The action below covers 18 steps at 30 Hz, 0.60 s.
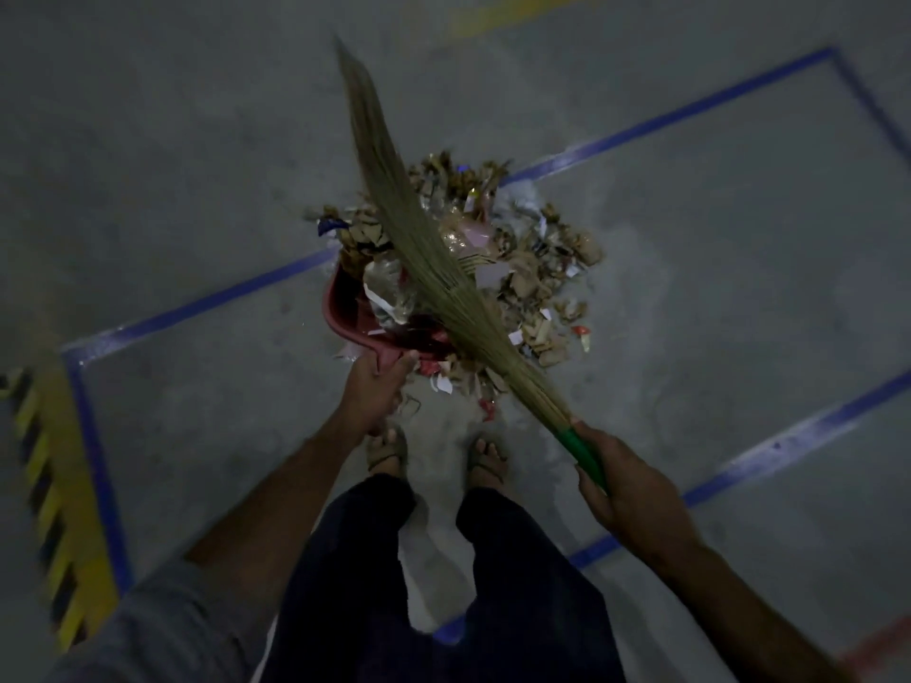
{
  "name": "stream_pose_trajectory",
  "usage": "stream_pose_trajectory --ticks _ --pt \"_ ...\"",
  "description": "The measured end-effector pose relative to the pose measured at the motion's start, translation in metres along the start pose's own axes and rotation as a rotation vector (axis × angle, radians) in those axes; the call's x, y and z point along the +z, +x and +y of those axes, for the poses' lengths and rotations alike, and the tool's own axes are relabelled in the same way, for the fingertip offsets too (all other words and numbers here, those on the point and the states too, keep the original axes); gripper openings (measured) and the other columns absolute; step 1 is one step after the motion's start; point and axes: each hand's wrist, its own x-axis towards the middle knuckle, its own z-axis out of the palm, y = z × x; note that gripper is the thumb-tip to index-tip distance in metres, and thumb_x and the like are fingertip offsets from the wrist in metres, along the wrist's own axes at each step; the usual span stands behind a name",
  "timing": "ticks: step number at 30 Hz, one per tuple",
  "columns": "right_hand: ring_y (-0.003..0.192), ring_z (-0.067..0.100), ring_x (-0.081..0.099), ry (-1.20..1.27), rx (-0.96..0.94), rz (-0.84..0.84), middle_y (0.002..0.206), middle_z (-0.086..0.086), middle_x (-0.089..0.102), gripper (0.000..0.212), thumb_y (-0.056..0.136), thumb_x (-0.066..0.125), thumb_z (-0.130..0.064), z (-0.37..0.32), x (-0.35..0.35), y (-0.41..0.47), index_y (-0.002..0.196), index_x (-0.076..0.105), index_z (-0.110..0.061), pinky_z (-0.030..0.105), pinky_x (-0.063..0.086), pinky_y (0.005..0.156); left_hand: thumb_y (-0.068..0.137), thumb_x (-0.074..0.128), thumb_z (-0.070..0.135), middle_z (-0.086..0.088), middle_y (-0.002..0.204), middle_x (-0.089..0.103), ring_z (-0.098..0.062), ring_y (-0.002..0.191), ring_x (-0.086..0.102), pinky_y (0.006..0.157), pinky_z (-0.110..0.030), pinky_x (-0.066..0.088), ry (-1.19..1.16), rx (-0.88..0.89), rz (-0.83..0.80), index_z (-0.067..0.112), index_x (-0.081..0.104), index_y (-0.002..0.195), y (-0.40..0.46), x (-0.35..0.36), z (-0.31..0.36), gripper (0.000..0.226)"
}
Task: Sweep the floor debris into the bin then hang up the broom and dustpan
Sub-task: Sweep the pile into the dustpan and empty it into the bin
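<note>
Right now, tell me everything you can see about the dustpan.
The dustpan looks like dark red plastic, with a curved raised rim and a short handle. The left hand grips that handle, holding the pan low at the near left edge of the debris pile, its mouth facing the pile. Clear plastic scraps and paper already lie in it. The broom crosses over its right side, hiding that part. Whether its lip touches the floor cannot be told.

head-worn view, steeply down, close
</note>
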Motion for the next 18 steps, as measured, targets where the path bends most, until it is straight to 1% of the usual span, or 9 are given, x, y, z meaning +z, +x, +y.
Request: stream_pose_trajectory --ticks 3,5,6,9,12,15,17,18 --pt "0.079 0.022 0.067 -0.022 -0.041 0.073 0.110 0.003 0.063 0.058 0.095 0.054 -0.041 -0.017 -0.022 -0.042 0.146 0.026 -0.042 0.041 0.057 0.061 0.097 0.064 0.038 -0.006 0.060 0.023 -0.008 0.031 0.022 0.033 -0.017 0.021 -0.020 -0.017 0.000 0.016 0.030 0.082 -0.048 -0.005 0.011 0.043" --pt "0.076 0.021 0.065 -0.036 -0.059 0.106 0.106 0.002 0.062 0.053 0.097 0.042 -0.049 -0.030 -0.028 -0.071 0.147 0.025 -0.043 0.041 0.057 0.061 0.098 0.064 0.038 -0.005 0.060 0.020 -0.009 0.033 0.020 0.038 -0.017 0.022 -0.041 0.020 -0.026 0.015 0.034 0.083 -0.076 -0.009 0.014 0.040" --pt "0.074 0.022 0.064 -0.043 -0.063 0.119 0.104 0.003 0.062 0.053 0.097 0.040 -0.049 -0.037 -0.028 -0.085 0.147 0.024 -0.042 0.041 0.056 0.060 0.098 0.064 0.036 -0.004 0.058 0.020 -0.009 0.033 0.020 0.040 -0.017 0.022 -0.045 0.043 -0.037 0.013 0.037 0.082 -0.089 -0.012 0.014 0.039" --pt "0.066 0.024 0.061 -0.088 -0.045 0.184 0.097 0.004 0.061 0.055 0.097 0.049 -0.041 -0.059 -0.018 -0.127 0.147 0.026 -0.038 0.040 0.055 0.053 0.096 0.065 0.038 -0.002 0.053 0.025 -0.011 0.037 0.023 0.043 -0.018 0.021 -0.055 0.068 -0.066 0.014 0.046 0.085 -0.119 -0.026 0.008 0.033" --pt "0.062 0.024 0.059 -0.117 -0.017 0.249 0.093 0.004 0.060 0.057 0.095 0.056 -0.034 -0.088 0.004 -0.174 0.145 0.031 -0.035 0.040 0.053 0.048 0.091 0.068 0.045 -0.002 0.053 0.031 -0.011 0.044 0.027 0.049 -0.028 0.020 -0.044 0.111 -0.134 0.014 0.055 0.088 -0.145 -0.046 -0.007 0.034" --pt "0.057 0.023 0.056 -0.115 0.050 0.301 0.089 0.003 0.058 0.062 0.094 0.064 -0.029 -0.120 0.028 -0.227 0.146 0.030 -0.035 0.041 0.051 0.043 0.094 0.067 0.040 -0.005 0.056 0.031 -0.012 0.044 0.028 0.050 -0.033 0.017 -0.022 0.156 -0.198 0.012 0.053 0.081 -0.181 -0.062 -0.021 0.033" --pt "0.056 0.021 0.056 -0.099 0.087 0.320 0.088 0.003 0.058 0.063 0.095 0.063 -0.030 -0.136 0.043 -0.266 0.148 0.028 -0.034 0.040 0.051 0.043 0.095 0.066 0.036 -0.004 0.056 0.031 -0.012 0.044 0.028 0.050 -0.031 0.017 0.000 0.163 -0.237 0.013 0.052 0.081 -0.208 -0.067 -0.030 0.031" --pt "0.057 0.021 0.056 -0.089 0.101 0.328 0.090 0.003 0.059 0.060 0.097 0.057 -0.035 -0.143 0.050 -0.287 0.149 0.028 -0.034 0.040 0.052 0.045 0.095 0.066 0.036 -0.004 0.056 0.031 -0.012 0.044 0.028 0.051 -0.030 0.017 0.021 0.164 -0.250 0.013 0.052 0.081 -0.222 -0.068 -0.033 0.030"
